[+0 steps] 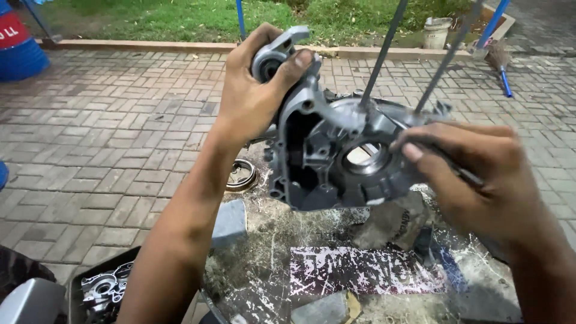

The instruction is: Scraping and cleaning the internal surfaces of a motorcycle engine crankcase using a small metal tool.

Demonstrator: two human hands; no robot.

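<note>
A grey metal engine casing half (pixel 336 156), with a round bearing hole in its middle and two long studs sticking up, is held upright over a worn, scratched work surface (pixel 336 270). My left hand (pixel 255 90) grips the casing's upper left lug. My right hand (pixel 480 174) is closed on a thin dark tool (pixel 465 175) whose tip meets the casing's right rim.
A round metal ring (pixel 242 175) lies on the brick paving beyond the casing. A dark tray with another casing part (pixel 105 288) sits bottom left. A blue drum (pixel 18 45), a white bucket (pixel 437 31) and blue poles stand far off by the grass.
</note>
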